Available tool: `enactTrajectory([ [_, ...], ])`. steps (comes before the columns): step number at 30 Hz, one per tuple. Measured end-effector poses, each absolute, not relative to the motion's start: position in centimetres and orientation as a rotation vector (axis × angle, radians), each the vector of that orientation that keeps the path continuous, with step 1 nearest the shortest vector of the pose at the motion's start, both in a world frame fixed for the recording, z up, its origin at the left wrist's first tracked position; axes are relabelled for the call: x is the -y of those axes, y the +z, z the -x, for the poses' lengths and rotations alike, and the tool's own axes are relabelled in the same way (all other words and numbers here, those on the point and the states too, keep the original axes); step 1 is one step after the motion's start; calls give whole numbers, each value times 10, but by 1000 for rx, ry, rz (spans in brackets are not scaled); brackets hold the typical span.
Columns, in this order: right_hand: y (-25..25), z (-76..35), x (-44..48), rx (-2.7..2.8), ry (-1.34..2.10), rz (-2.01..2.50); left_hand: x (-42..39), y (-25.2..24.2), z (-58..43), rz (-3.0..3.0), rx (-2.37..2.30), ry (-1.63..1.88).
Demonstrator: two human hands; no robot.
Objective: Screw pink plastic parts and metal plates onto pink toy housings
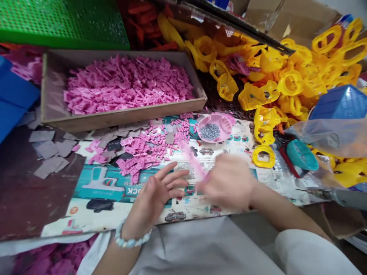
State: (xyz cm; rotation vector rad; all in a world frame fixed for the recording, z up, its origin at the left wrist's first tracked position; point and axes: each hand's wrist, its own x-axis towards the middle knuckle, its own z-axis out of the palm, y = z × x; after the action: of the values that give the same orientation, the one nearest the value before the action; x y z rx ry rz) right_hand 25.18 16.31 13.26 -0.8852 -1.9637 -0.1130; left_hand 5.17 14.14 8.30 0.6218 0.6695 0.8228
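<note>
A white sleeve (309,252) and a grey apron (195,244) fill the bottom of the head view, both cut off by the frame edge. Just beyond them, the two hands are apart above a printed paper sheet (218,214). The left hand (156,198), with a pale beaded bracelet (132,238) on its wrist, is open with its fingers spread and holds nothing. The right hand (228,183) is badly motion-blurred. A thin pink plastic strip (193,160), equally blurred, runs from its fingers up and to the left, between the hands and nearer the right one. Whether the hand is clamped on the strip cannot be made out.

Above the hands lie loose pink parts (155,147), and a pink dish (206,124) holds small metal screws (210,131). Farther off sits a cardboard tray (123,116) heaped with pink pieces (126,86). Yellow plastic frames (291,82) are piled at upper right, partly behind a clear plastic bag (332,137). The tip of a drill (329,196) enters from the right edge, cut off by the frame.
</note>
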Motion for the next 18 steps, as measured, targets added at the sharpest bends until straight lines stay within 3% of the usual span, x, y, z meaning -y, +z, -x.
enactTrajectory([
  [4, 115, -220, -153, 2286, 120, 535, -145, 82, -53, -264, -665, 783],
  [9, 96, -221, -189, 2362, 288, 1217, -143, 81, -43, -422, -666, 935],
  [13, 82, -208, -198, 2523, 311, 1335, -130, 85, -50, -1128, -820, 1029],
  [18, 96, -210, -194, 2510, 410, 1442, -108, 82, -72, -2343, -690, 457],
])
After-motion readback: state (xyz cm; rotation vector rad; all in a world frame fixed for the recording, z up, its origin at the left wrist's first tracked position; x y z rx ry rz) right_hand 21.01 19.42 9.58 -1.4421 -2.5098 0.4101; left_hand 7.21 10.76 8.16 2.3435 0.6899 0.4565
